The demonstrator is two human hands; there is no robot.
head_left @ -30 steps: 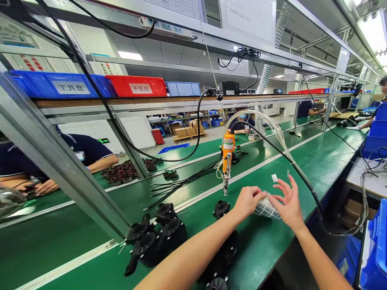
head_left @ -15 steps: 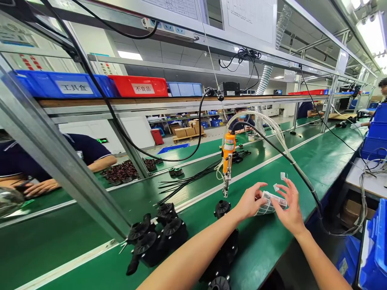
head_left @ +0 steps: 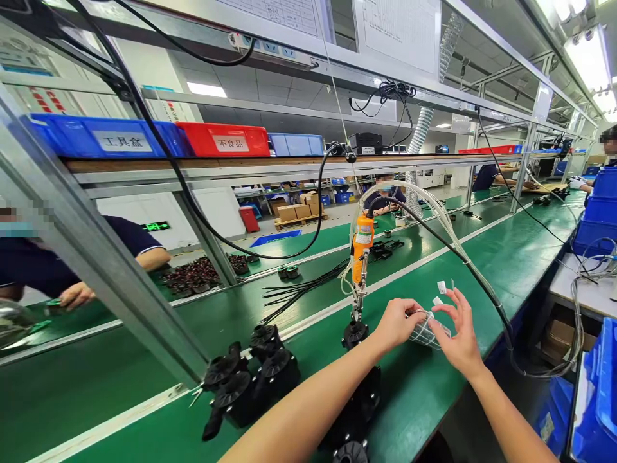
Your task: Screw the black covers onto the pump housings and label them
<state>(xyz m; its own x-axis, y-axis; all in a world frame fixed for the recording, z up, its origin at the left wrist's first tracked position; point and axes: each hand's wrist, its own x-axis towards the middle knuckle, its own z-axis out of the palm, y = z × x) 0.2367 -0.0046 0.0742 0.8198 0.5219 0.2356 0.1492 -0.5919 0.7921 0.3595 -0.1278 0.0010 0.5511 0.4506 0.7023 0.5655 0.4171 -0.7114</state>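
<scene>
My left hand (head_left: 399, 323) pinches the near-left edge of a curled, see-through sheet with white grid lines (head_left: 428, 334). At the opposite edge, my right hand (head_left: 457, 337) has its thumb against the sheet, with the other fingers raised. Small white labels (head_left: 441, 288) cling to its fingertips. To the left hangs an orange electric screwdriver (head_left: 362, 241), its tip just over a round-topped black pump housing (head_left: 355, 332) in line with it. My left forearm hides part of the black housings below.
Several black housings (head_left: 236, 389) stand left on the green bench (head_left: 501, 257). Black cables (head_left: 308, 286) lie behind. A metal post (head_left: 120, 257) rises at left; a co-worker's hand (head_left: 77, 294) is beyond it. Blue bins (head_left: 598, 392) stand at right.
Both hands stay at the sheet, which has tilted and shifted slightly left. The right fingers have drawn a little nearer the left hand. The screwdriver tip appears closer to the housing.
</scene>
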